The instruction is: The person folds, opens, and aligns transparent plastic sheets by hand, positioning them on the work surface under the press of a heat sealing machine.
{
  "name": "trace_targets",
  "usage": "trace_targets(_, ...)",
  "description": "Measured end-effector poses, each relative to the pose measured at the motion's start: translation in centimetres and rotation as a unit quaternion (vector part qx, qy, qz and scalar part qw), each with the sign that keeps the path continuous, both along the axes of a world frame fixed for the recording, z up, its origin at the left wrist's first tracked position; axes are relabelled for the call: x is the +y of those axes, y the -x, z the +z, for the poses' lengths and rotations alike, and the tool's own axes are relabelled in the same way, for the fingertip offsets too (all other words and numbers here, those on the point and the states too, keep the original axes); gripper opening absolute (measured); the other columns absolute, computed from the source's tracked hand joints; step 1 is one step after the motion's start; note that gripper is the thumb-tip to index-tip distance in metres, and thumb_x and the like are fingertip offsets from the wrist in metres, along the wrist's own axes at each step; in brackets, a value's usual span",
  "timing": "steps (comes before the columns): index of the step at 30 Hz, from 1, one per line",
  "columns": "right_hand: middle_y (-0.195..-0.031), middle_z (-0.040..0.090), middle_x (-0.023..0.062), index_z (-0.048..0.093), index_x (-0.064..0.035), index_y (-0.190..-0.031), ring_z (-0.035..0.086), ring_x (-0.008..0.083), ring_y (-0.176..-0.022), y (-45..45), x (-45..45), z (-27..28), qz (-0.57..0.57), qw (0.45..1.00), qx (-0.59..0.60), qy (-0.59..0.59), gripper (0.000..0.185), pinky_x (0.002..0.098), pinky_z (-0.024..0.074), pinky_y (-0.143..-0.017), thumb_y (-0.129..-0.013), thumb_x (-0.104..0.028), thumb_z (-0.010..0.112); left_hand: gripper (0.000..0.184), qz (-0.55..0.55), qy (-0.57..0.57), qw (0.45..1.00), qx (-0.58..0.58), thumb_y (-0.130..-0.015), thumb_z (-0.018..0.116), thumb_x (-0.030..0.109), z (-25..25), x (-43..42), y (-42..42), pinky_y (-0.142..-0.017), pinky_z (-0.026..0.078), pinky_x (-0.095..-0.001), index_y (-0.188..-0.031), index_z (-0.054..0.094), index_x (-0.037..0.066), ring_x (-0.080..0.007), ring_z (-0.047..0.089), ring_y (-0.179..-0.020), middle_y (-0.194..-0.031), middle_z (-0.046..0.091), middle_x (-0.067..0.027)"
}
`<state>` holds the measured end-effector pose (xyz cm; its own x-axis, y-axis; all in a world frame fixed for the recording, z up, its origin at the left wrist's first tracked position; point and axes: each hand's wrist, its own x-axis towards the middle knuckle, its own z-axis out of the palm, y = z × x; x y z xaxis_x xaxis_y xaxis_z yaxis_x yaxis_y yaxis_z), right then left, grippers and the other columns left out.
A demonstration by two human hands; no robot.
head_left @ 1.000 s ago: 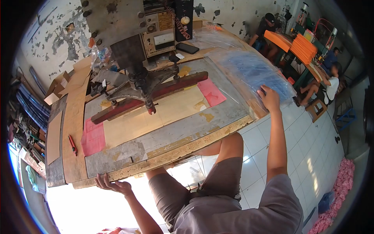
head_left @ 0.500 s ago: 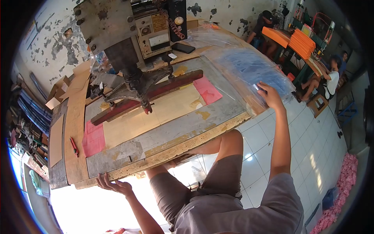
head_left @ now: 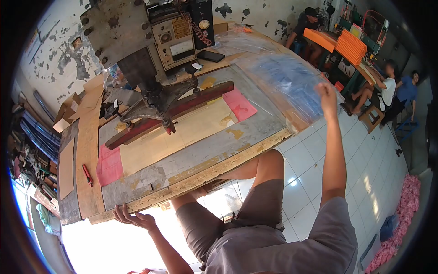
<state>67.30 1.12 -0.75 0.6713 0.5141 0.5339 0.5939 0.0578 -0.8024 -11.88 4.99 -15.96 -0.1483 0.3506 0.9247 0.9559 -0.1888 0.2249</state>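
My left hand [head_left: 135,219] rests at the chipped front edge of the work board [head_left: 214,172], its fingers spread against the edge. Over the right side of the table, my right hand [head_left: 327,97] is raised by a stack of clear bluish plastic sheets [head_left: 285,82]. Its fingers look curled together and slightly blurred; what is in them, if anything, I cannot make out. In front of me, a press with a long red bar [head_left: 182,106] stands above a yellowish sheet [head_left: 182,135]. Pink pieces [head_left: 239,105] show at both ends of that sheet.
A red-handled tool [head_left: 87,175] lies on the left of the table, near cardboard [head_left: 67,166]. A black phone [head_left: 211,55] lies beside the press control box [head_left: 174,43]. At the back right, several people sit near orange stacked sheets [head_left: 350,48]. A wooden stool [head_left: 370,119] stands there.
My right hand has moved up and outward to the right, and its fingers have drawn together. My left hand stays at the board edge. A person at the far right has come more into view.
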Motion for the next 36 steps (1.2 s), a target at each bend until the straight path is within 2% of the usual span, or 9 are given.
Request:
trace_targets(2,-0.087,0.066,-0.0006,0.068,-0.002,-0.107,0.061,0.0109,-0.08,-0.3,0.1,3.2,0.018,0.991,0.093,-0.095,0.03,0.0273,0.0471,-0.075,-0.108,-0.031,0.063,0.053,-0.002,-0.002,1.0,-0.005,-0.113,0.024,0.047,0.1,0.0,-0.2,-0.123,0.027,-0.0653,-0.134,0.055,0.009,-0.0399,0.037,-0.147,-0.149,0.048,-0.0164)
trace_targets(11,-0.094,0.065,-0.0028,0.067,-0.0045,-0.121,0.062,0.0067,-0.088,7.5,-2.6,14.4,0.135,0.96,0.127,-0.212,0.028,0.0226,0.0516,-0.082,-0.107,-0.029,0.065,0.056,0.005,0.003,1.0,-0.013,-0.114,0.022,0.05,0.2,-0.1,-0.5,-0.124,0.027,-0.0648,-0.136,0.053,0.01,-0.0407,0.036,-0.148,-0.148,0.049,-0.0162)
trace_targets(19,-0.098,0.066,-0.0025,0.07,-0.001,-0.125,0.064,0.007,-0.09,15.3,-4.0,17.1,0.261,0.947,0.05,-0.179,0.029,0.028,0.0553,-0.085,-0.107,-0.023,0.064,0.053,-0.078,0.013,0.98,-0.182,-0.111,0.03,0.049,3.9,-1.6,-4.2,-0.122,0.028,-0.0618,-0.137,0.051,0.007,-0.0386,0.043,-0.144,-0.145,0.054,-0.017)
trace_targets(25,-0.103,0.068,0.0017,0.069,0.0024,-0.127,0.066,0.0098,-0.095,21.3,-3.8,18.6,0.282,0.949,0.014,-0.143,0.031,0.0288,0.0556,-0.092,-0.107,-0.021,0.064,0.053,-0.44,0.121,0.867,-0.201,-0.105,0.048,0.046,12.3,-3.3,-15.1,-0.11,0.041,-0.0541,-0.133,0.054,0.001,-0.0375,0.056,-0.128,-0.136,0.059,-0.0227)
trace_targets(27,-0.107,0.07,0.0033,0.069,0.0032,-0.127,0.068,0.0107,-0.096,23.0,-3.6,18.7,0.298,0.945,-0.006,-0.132,0.029,0.0288,0.0558,-0.093,-0.106,-0.017,0.065,0.057,-0.587,0.206,0.762,-0.177,-0.103,0.056,0.045,15.2,-3.7,-18.3,-0.107,0.045,-0.0525,-0.135,0.053,-0.001,-0.0391,0.061,-0.124,-0.133,0.061,-0.0238)
trace_targets(29,-0.114,0.071,0.0052,0.07,0.0042,-0.126,0.069,0.0111,-0.097,24.6,-3.6,18.6,0.328,0.935,-0.019,-0.134,0.026,0.0289,0.0568,-0.094,-0.104,-0.01,0.066,0.057,-0.647,0.269,0.699,-0.148,-0.101,0.063,0.041,17.9,-4.5,-21.8,-0.099,0.051,-0.0488,-0.138,0.053,-0.002,-0.0411,0.063,-0.121,-0.13,0.062,-0.0267)
trace_targets(32,-0.119,0.067,0.0092,0.069,0.0069,-0.127,0.07,0.0155,-0.101,26.6,-4.3,18.3,0.381,0.916,-0.047,-0.116,0.028,0.0306,0.0575,-0.093,-0.102,-0.005,0.068,0.052,-0.641,0.314,0.684,-0.148,-0.1,0.068,0.032,20.1,-6.0,-26.0,-0.092,0.055,-0.0442,-0.138,0.054,-0.002,-0.0418,0.065,-0.118,-0.128,0.064,-0.0272)
trace_targets(35,-0.115,0.065,0.0103,0.068,0.0078,-0.127,0.07,0.0188,-0.103,27.9,-6.0,18.0,0.412,0.9,-0.08,-0.119,0.029,0.034,0.0587,-0.095,-0.099,-0.003,0.069,0.05,-0.591,0.388,0.688,-0.16,-0.103,0.064,0.024,18.5,-5.4,-27.5,-0.09,0.057,-0.0379,-0.144,0.051,-0.003,-0.0338,0.068,-0.115,-0.132,0.064,-0.0225)
trace_targets(36,-0.113,0.064,0.0105,0.068,0.008,-0.127,0.07,0.0199,-0.103,28.3,-6.7,17.8,0.42,0.896,-0.087,-0.118,0.03,0.0354,0.0592,-0.096,-0.099,-0.002,0.07,0.049,-0.6,0.45,0.638,-0.176,-0.107,0.062,0.025,18.5,-5.0,-27.2,-0.096,0.055,-0.0367,-0.146,0.049,-0.002,-0.0312,0.07,-0.114,-0.137,0.064,-0.0204)
